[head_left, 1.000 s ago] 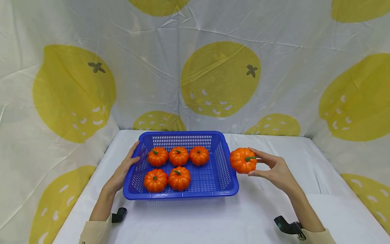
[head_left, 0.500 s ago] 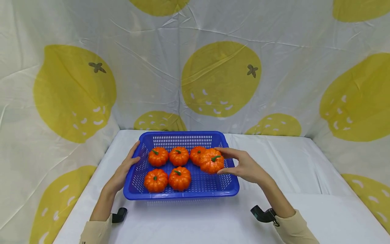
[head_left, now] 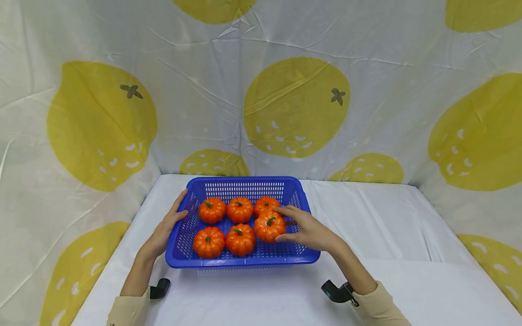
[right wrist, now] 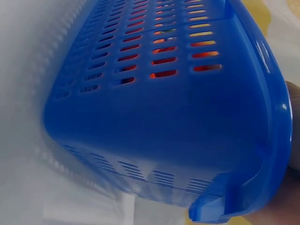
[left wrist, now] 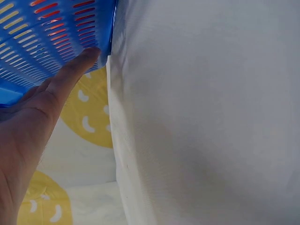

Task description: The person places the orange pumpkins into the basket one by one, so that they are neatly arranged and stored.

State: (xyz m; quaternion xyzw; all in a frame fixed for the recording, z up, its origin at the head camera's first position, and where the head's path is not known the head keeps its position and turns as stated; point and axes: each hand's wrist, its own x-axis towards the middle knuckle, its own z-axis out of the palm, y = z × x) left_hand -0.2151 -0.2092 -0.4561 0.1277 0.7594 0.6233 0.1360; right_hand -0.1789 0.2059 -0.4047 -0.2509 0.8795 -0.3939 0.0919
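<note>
A blue plastic basket (head_left: 242,261) with slotted walls stands on the table, holding several small orange pumpkins with green stems. The left hand (head_left: 165,228) grips its left side, thumb over the rim and fingers along the outer wall; in the left wrist view, that hand (left wrist: 35,117) lies against the slots. Inside the basket's right half, the right hand (head_left: 307,228) holds a pumpkin (head_left: 269,226) between thumb and fingers. This pumpkin partly covers another pumpkin (head_left: 266,203) behind it. In the right wrist view, the basket's wall (right wrist: 154,122) hides most of the right hand.
A white cloth (head_left: 253,299) covers the table. Lemon-print curtains (head_left: 195,108) enclose the back and both sides. The basket's raised rim runs beneath the right wrist. Two pumpkins (head_left: 209,242) (head_left: 240,240) sit in the front row.
The right hand has carried its pumpkin leftward from outside the basket's right rim, over it, and down beside the front row. The left hand has stayed at the basket's left side.
</note>
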